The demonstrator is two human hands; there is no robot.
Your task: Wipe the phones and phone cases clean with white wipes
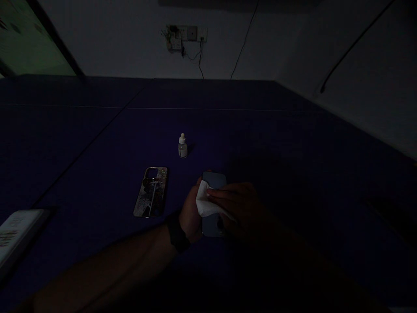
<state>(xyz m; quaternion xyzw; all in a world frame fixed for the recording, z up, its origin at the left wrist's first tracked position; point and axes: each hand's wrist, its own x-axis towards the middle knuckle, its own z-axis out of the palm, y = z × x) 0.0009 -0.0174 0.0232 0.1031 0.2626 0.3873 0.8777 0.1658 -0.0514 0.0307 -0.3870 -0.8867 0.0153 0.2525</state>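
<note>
The left hand (pixel 191 213), curled half-closed, cups the phone (pixel 210 225) over the table (pixel 208 126), likely bracing it while the right hand (pixel 241 202), fingers bunched, presses a white cloth (pixel 203 204) against it, thumb lost in gloom; phone case (pixel 151 195) and dropper bottle (pixel 183 150) sit clear

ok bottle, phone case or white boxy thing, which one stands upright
The small white-capped bottle stands upright, taller than wide; the patterned phone case lies flat, and the white boxy thing lies low at the picture's left edge.
</note>
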